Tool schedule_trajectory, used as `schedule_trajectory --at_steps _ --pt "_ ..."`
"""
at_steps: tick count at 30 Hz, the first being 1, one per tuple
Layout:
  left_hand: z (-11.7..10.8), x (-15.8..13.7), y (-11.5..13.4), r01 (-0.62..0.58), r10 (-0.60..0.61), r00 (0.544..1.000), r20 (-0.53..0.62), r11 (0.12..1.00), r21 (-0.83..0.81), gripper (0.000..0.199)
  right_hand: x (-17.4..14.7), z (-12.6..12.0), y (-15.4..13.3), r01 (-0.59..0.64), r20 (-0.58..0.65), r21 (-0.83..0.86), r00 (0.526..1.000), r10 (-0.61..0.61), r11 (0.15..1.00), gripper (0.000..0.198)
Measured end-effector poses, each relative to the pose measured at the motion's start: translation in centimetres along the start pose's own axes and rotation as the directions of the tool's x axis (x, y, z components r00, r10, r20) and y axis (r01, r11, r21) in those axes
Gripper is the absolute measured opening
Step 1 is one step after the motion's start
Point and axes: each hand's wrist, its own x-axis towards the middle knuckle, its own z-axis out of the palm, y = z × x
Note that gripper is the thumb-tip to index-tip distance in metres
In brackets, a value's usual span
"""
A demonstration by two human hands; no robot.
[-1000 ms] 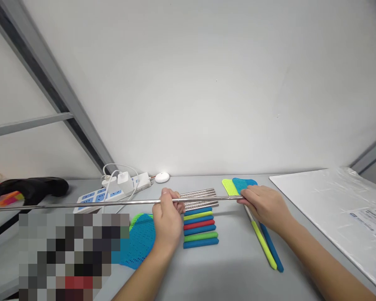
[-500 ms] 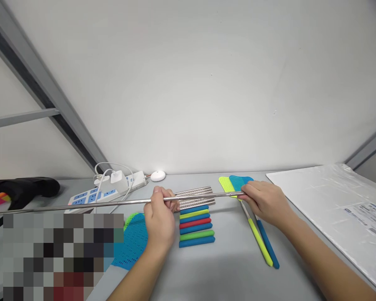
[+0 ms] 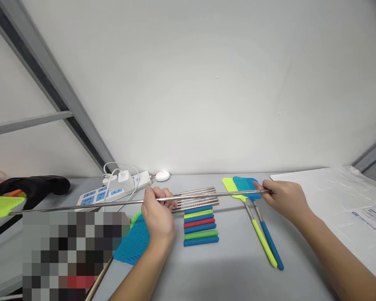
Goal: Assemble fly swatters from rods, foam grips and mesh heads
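Note:
A telescopic fly swatter with a thin metal rod [image 3: 119,203] and a yellow-green mesh head [image 3: 3,206] lies level across my view. My left hand [image 3: 159,215] is closed round the middle of the rod. At the rod's right end, my right hand [image 3: 283,200] pinches the metal. Below the rod, several coloured handle grips [image 3: 200,224] in blue, yellow, red and green lie in a row, beside several bare metal rods [image 3: 197,200]. Two swatters with handles, one yellow [image 3: 265,243] and one blue [image 3: 272,246], lie under my right hand. Blue mesh heads [image 3: 133,242] lie left of my left wrist.
A power strip [image 3: 90,198] with white plugs and cables stands at the back left, next to a round white device [image 3: 162,176]. A white wrapped panel [image 3: 335,205] covers the right side. A black object [image 3: 44,184] is at far left. One lower-left area is pixelated.
My right hand has moved right, farther from my left hand, with the rod's end in it. The swatter's yellow-green head has come into view at the left edge.

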Motion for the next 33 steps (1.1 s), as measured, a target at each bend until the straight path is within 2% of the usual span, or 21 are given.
schedule_trajectory --at_steps 3,5,8,9,12,14,17,19,23,27,33 --pt "0.1 -1.1 -0.6 0.013 -0.014 0.999 0.030 0.999 0.034 0.042 0.2 -0.1 -0.9 -0.024 -0.015 -0.025 1.000 0.024 0.999 0.050" --pt "0.2 -2.4 -1.2 0.051 -0.059 0.995 0.080 0.994 0.096 0.045 0.2 -0.2 -2.5 0.016 -0.001 -0.014 1.000 -0.016 1.000 0.049" --pt "0.6 -4.7 -2.1 0.153 -0.188 0.963 0.192 0.970 0.187 0.051 0.0 -0.6 -5.3 0.130 0.049 0.043 0.990 -0.132 0.991 0.046" --pt "0.7 -5.4 -2.2 0.188 -0.233 0.940 0.249 0.963 0.191 0.054 -0.1 -0.7 -6.0 0.142 0.051 0.064 0.988 -0.146 0.988 0.047" --pt "0.6 -6.0 -2.2 0.152 -0.238 0.902 0.360 0.956 0.251 0.054 -0.2 -1.1 -6.8 0.158 0.032 0.102 0.986 -0.162 0.982 0.046" --pt "0.4 -5.5 -1.9 0.105 -0.205 0.903 0.378 0.957 0.270 0.052 -0.2 -1.1 -6.4 0.159 0.018 0.115 0.987 -0.162 0.981 0.046" --pt "0.0 -4.1 -1.6 0.107 -0.172 0.928 0.331 0.973 0.204 0.053 -0.3 -0.5 -5.2 0.123 0.064 0.128 0.989 -0.132 0.984 0.045" --pt "-0.1 -3.0 -1.3 0.117 -0.142 0.955 0.260 0.987 0.109 0.053 -0.3 0.1 -4.1 0.081 0.120 0.120 0.988 -0.096 0.989 0.044" --pt "-0.3 -0.6 -0.1 0.023 -0.020 0.994 0.110 0.999 -0.024 0.052 -0.2 0.8 -2.1 0.030 0.172 0.099 0.984 -0.047 0.995 0.043" --pt "-0.4 1.1 1.1 -0.016 0.014 1.000 -0.019 0.993 -0.116 0.049 -0.1 0.9 -0.7 -0.009 0.204 0.076 0.979 -0.007 0.997 0.045" --pt "-0.7 2.4 2.4 -0.081 0.060 0.991 -0.120 0.980 -0.181 0.044 -0.2 0.9 0.5 -0.060 0.229 0.028 0.972 0.052 0.998 0.045"
